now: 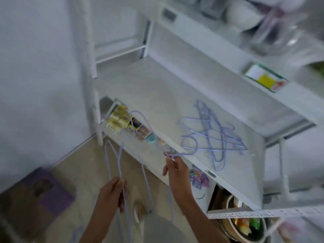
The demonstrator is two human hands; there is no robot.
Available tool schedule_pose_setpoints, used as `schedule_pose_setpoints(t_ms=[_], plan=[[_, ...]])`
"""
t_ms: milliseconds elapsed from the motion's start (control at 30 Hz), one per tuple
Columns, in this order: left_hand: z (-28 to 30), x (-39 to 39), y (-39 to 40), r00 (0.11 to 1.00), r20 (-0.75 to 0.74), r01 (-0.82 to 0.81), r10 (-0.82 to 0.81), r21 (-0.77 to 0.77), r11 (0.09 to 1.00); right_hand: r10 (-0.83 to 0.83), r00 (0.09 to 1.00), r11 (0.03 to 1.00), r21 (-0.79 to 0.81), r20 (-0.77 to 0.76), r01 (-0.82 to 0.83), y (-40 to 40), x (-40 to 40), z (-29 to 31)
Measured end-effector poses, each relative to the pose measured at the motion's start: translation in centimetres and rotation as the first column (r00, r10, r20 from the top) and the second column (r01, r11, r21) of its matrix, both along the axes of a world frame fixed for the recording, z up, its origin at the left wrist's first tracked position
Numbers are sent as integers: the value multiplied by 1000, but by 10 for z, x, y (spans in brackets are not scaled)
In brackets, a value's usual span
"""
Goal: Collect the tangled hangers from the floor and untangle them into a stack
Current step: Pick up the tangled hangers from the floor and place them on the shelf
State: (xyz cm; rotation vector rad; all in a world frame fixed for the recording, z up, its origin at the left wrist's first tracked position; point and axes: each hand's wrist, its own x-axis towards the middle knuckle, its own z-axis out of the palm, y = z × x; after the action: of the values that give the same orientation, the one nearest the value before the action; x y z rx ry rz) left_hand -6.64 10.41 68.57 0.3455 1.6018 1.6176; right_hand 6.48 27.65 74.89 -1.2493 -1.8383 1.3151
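Observation:
A loose pile of lilac wire hangers [214, 135] lies on the white shelf [157, 95] of a rack in front of me. My left hand [114, 192] is closed around the thin wires of several more lilac hangers [121, 151], which rise above the floor beside the rack. My right hand [172, 170] pinches one hanger's wire at the shelf's front edge. That hanger's hook [190, 144] rests on the shelf next to the pile. The picture is blurred by motion.
Small boxes and colourful items [121, 118] sit on a lower shelf. A higher shelf holds a green and yellow packet [264, 78] and clear containers [273, 32]. A bowl of food [243, 227] sits low at right. A purple mat [47, 193] lies on the tiled floor.

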Motion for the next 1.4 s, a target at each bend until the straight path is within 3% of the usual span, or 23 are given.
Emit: schedule_pose_setpoints(t_ms=[167, 267, 500, 567, 667, 800, 900, 1000, 1033, 1100, 1133, 1200, 1267, 1333, 1400], plan=[[67, -1, 97, 979, -123, 185, -162, 198, 963, -305, 917, 950, -155, -257, 273, 71, 64, 30], [85, 8, 161, 940, -231, 295, -252, 175, 939, -489, 793, 868, -288, -362, 404, 112, 99, 27], [90, 39, 303, 788, -441, 473, -429, -12, 881, -591, 670, 778, -538, -449, 325, 191, 167, -20], [84, 43, 342, 706, -520, 504, -481, -109, 857, -619, 654, 747, -582, -435, 320, 212, 176, -33], [74, 56, 395, 589, -588, 519, -554, -250, 817, -719, 557, 657, -667, -416, 351, 247, 189, -39], [52, 70, 432, 365, -718, 440, -592, -427, 790, -803, 478, 553, -744, -356, 375, 287, 205, -40], [29, 77, 445, 321, -724, 418, -610, -469, 778, -830, 482, 496, -766, -281, 409, 304, 213, -40], [15, 86, 449, 222, -717, 339, -661, -579, 741, -847, 503, 432, -774, -171, 464, 309, 214, -37], [12, 89, 448, 231, -717, 305, -657, -588, 749, -854, 504, 409, -764, -128, 500, 308, 214, -36], [8, 99, 443, 317, -725, 336, -611, -517, 788, -880, 473, 383, -636, -30, 671, 298, 215, -41], [7, 103, 438, 358, -732, 367, -579, -460, 809, -886, 462, 389, -489, 32, 780, 289, 213, -42], [6, 106, 417, 414, -771, 386, -485, -334, 860, -836, 544, 531, -147, 71, 835, 267, 193, -43], [-3, 94, 379, 415, -857, 283, -306, -198, 938, -656, 754, 754, 83, 34, 652, 247, 159, -44], [-19, 71, 321, 414, -895, 94, -167, -140, 986, -330, 937, 916, 278, 115, 289, 231, 124, -52], [-40, 45, 240, 418, -897, -131, -144, -216, 967, -11, 952, 884, 448, 306, -133, 218, 90, -64]])
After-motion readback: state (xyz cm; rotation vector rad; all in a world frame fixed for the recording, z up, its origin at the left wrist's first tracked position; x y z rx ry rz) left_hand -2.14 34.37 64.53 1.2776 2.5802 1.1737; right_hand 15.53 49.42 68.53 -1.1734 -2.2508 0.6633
